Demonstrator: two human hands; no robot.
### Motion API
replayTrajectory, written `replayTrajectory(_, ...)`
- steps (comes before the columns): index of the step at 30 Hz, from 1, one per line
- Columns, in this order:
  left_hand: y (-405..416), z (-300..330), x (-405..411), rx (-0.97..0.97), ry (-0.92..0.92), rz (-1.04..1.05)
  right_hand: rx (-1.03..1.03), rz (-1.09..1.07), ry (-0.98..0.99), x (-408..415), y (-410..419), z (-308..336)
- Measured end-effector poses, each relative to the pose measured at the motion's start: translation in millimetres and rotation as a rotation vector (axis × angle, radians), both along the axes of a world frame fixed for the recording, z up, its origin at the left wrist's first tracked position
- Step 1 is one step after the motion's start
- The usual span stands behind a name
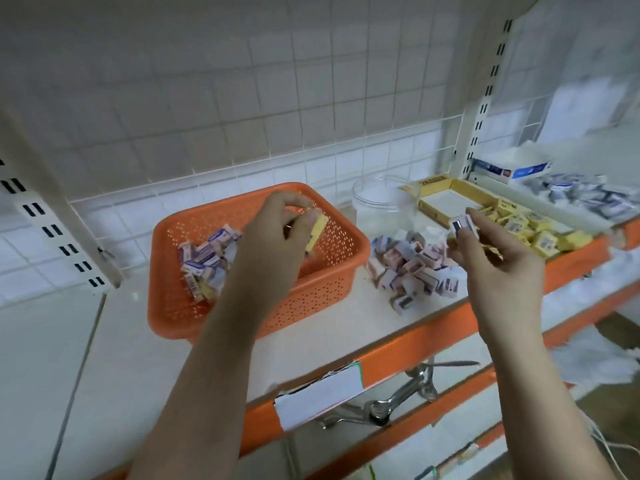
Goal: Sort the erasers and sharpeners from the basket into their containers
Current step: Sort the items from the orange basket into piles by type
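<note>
An orange perforated basket [332, 271] stands on the white shelf with several small boxed items [204, 258] piled in its left half. Over the basket, my left hand [277, 237] pinches a yellow boxed eraser [317, 232]. To the right, my right hand [491, 251] holds a small white boxed sharpener [460, 225] above a loose heap of pink-and-white sharpener boxes [412, 268]. Behind that heap stands a clear plastic jar [381, 202]. A yellow cardboard tray [450, 194] sits at the right, with several yellow eraser boxes [540, 233] lying beside it.
The shelf has an orange front edge [408, 355] with a white paper label [318, 398]. Metal clips [408, 389] hang on the shelf below. A white-and-blue box [509, 168] and several wrapped packets [581, 195] fill the far right. A slotted upright [485, 95] rises behind.
</note>
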State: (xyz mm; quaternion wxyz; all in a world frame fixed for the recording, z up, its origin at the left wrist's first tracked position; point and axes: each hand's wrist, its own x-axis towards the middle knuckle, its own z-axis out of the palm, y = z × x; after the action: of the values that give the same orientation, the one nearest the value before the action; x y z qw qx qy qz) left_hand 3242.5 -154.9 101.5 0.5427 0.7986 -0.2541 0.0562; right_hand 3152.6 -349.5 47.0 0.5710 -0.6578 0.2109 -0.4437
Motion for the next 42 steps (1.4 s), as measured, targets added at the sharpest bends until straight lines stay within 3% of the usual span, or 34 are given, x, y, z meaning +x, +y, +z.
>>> replayTrajectory(9,-116.9,-16.8,-31.8,0.157,0.026,-0.190,0.064,-0.064,-0.043,-40.4,-110.7,-1.9)
replayTrajectory(15,-218.5,-39.8,-56.9,0.138,0.003,-0.138,-0.013,0.017,0.107,-57.6,-223.0,2.0)
replayTrajectory(21,-282.8,-52.3,-75.8,0.148,0.106,0.002,-0.148,0.172,0.195,-67.6,-296.0,13.6)
replayTrajectory(28,-329.7,-53.4,-28.4,0.196,0.104,0.169,-0.153,0.278,0.181,-65.6,-318.9,7.1)
replayTrajectory(34,-349.7,-58.8,0.7,0.301,0.079,0.133,-0.222,0.332,0.153,-47.6,-312.4,-2.2)
replayTrajectory(38,-337.6,-52.2,-3.2,0.373,0.071,0.199,-0.215,0.408,0.177,-35.1,-303.6,-0.4)
replayTrajectory(42,-285.7,-34.5,-25.6,0.354,-0.005,0.372,-0.390,0.496,0.245,-12.0,-286.6,8.5)
